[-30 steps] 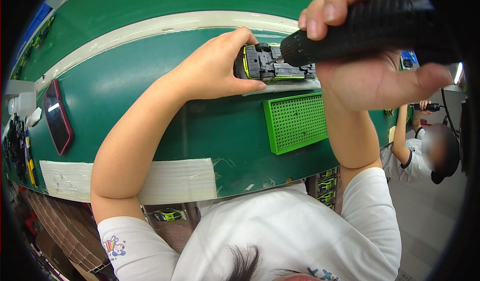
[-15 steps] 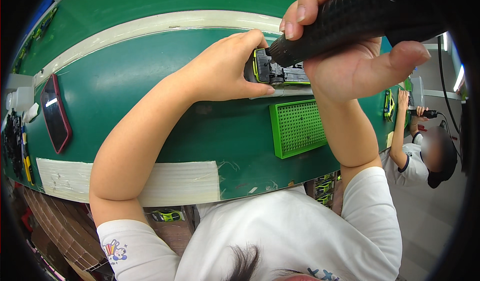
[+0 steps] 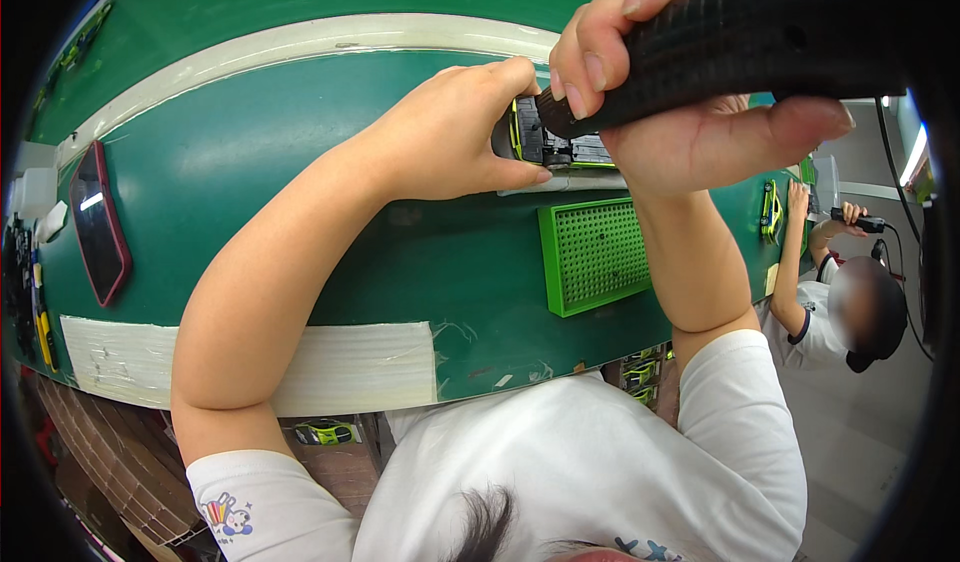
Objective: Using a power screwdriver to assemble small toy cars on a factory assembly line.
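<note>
Head view: I am bracing the toy car (image 3: pixel 560 142) on the green table (image 3: pixel 300 182) with my left hand (image 3: pixel 450 142), fingers pinching its end; my right hand (image 3: pixel 690 92), fingers curled tight, is pressing the black screwdriver (image 3: pixel 720 42) down. Best kept steady; green tray (image 3: pixel 595 254) just beside.

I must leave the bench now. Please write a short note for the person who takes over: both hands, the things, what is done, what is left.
Left hand: steadies the small black and yellow-green toy car on the green belt.
Right hand: wrapped around the black power screwdriver, tip down at the car.
Green perforated tray: just below the car.
Done: car held under the tool.
Left: cannot tell which screws are in.
</note>
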Tool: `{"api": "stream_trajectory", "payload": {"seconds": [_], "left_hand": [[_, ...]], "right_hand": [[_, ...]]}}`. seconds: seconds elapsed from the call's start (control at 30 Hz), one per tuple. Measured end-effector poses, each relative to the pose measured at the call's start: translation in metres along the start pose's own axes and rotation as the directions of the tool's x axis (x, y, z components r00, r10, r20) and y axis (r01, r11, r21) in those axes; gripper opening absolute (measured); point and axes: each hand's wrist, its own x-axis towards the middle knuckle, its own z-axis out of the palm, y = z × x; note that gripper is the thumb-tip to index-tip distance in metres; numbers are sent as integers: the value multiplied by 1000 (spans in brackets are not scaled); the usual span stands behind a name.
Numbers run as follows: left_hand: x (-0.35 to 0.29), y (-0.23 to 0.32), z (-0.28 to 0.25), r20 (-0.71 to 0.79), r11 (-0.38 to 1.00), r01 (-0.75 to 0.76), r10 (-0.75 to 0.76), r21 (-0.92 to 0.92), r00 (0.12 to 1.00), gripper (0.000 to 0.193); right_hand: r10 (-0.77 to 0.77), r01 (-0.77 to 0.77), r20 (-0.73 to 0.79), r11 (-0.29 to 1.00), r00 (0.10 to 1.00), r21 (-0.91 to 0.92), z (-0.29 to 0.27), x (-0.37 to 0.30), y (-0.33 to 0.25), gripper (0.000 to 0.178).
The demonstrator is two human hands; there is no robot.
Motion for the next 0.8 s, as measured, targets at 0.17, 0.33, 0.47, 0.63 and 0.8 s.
{"api": "stream_trajectory", "payload": {"seconds": [0.17, 0.33, 0.47, 0.63, 0.8], "left_hand": [[6, 4, -4, -1, 999, -34, 34, 41, 999, 55], [14, 11, -3, -18, 997, -63, 64, 38, 998, 65], [9, 13, 12, -20, 997, 71, -70, 35, 997, 73], [-4, 42, -6, -286, 992, 23, -58, -123, 957, 60], [-60, 118, -84, -587, 991, -110, 48, -72, 808, 52]], "right_hand": [[-2, 5, -5, 517, 1000, 856, -9, 13, 10, 94], [-208, 131, 175, 919, 962, 373, -25, 22, 28, 95], [-218, 154, 104, 891, 970, 427, -27, 13, 17, 91], [-467, 477, -140, 759, 873, 443, -109, -7, -50, 100], [-581, 514, -140, 550, 802, 658, -201, 1, -21, 91]]}}
